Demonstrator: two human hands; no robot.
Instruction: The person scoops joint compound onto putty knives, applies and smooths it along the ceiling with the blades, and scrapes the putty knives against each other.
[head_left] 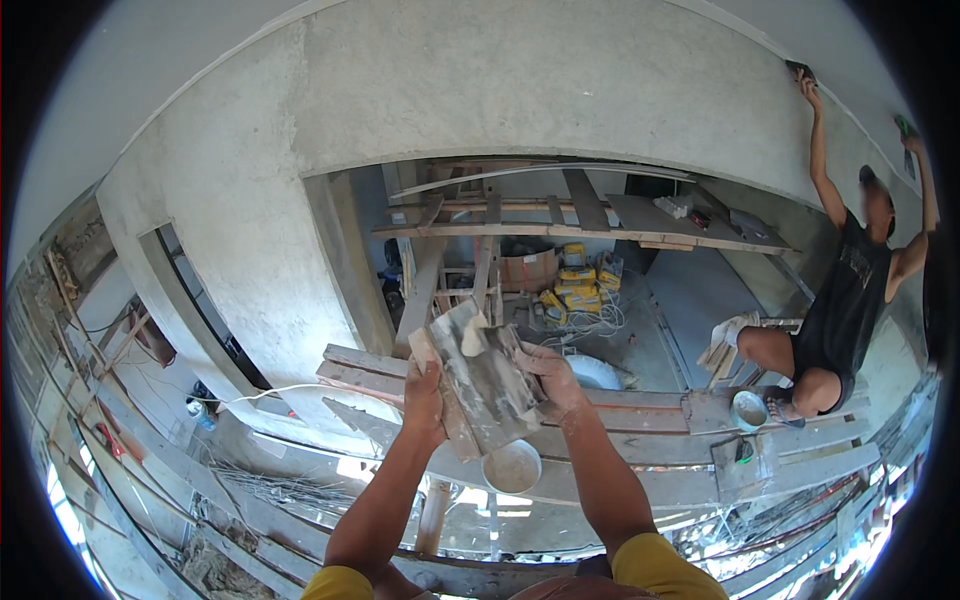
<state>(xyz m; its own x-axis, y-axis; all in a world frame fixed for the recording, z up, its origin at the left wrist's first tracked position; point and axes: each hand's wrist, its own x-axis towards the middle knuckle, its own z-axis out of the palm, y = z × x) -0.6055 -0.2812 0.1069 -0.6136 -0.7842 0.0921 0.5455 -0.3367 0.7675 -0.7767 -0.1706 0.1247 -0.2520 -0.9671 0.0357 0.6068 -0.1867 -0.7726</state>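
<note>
My left hand (pixel 423 398) grips a smeared, rectangular flat board (pixel 468 400) by its wooden left edge and holds it tilted out in front of me. My right hand (pixel 556 380) is closed on a plaster-coated metal trowel (pixel 512 372) at the board's right side. A pale lump of paste (pixel 472 338) sits near the board's top, by the trowel. Just below the board, a round bucket (pixel 511 468) of greyish paste stands on or beside the scaffold planks (pixel 648 470). The trowel's handle is mostly hidden by my fingers.
A co-worker (pixel 845 300) perches at right, arms raised to the upper wall, near a small bucket (pixel 748 412). Beyond the opening are a plank shelf (pixel 560 226), yellow sacks (pixel 577 290) and coiled cables. Scaffold poles and boards (pixel 95 370) crowd the left; gaps show between planks below.
</note>
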